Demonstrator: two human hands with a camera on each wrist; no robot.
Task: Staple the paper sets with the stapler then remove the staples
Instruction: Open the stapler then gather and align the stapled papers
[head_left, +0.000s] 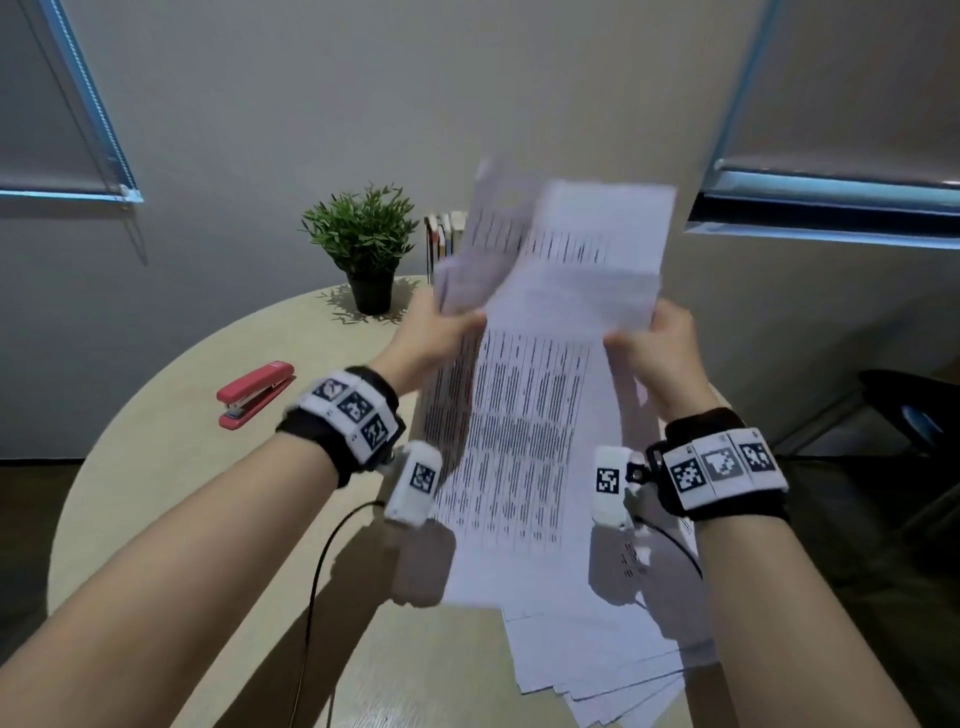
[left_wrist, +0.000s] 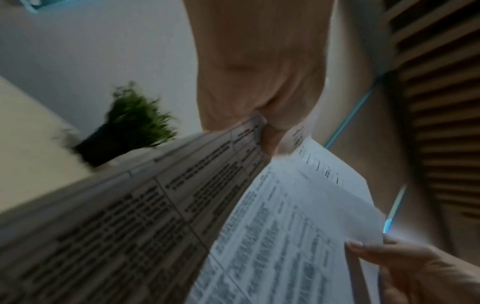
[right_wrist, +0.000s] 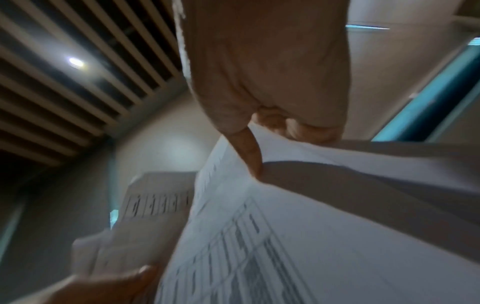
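The set of printed sheets (head_left: 524, 415) was held up in the air above the round tabletop (head_left: 156, 493), its rows of dark text facing the person and its upper part spread into two leaves that leaned away from each other. The left hand (head_left: 431, 332) gripped the left leaf near its edge, fingers (left_wrist: 270, 142) and thumb closed on the paper, as the left wrist view showed with the sheet edge wedged into the fold of the hand. The right hand (head_left: 660, 353) pinched the right leaf, its thumb (right_wrist: 249, 150) lying flat across the page and the other fingers curled behind it. Motion blur softened the top of the sheets, so the print could not be read. Under the raised set, a loose stack of paper (head_left: 613, 670) lay fanned on the near right part of the tabletop. The red stapler (head_left: 255, 395) rested closed on the left side of the tabletop, well apart from both hands. Farther back stood a small green plant in a black pot (head_left: 370, 249), and just beside it a row of upright books (head_left: 444, 236) partly hidden behind the lifted paper. Both wrists wore black straps with patterned marker tags (head_left: 353, 410).
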